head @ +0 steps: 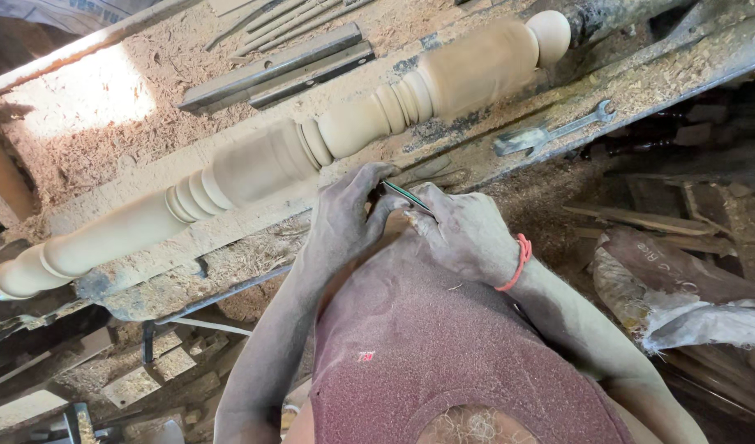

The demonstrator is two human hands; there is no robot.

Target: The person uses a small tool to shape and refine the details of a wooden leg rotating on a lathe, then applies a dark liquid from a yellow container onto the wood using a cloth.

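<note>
While both my hands meet close to my chest, I see the left hand [344, 218] and right hand [464, 234] pinched together on a thin dark tool [406, 196], fingers curled shut around it. It sits just near of the lathe bed [673, 78], at mid-scene. A pale turned wooden spindle [270, 160] lies along the bed, running from near left to far right. A wrench [550, 131] rests on the sawdust to the right.
</note>
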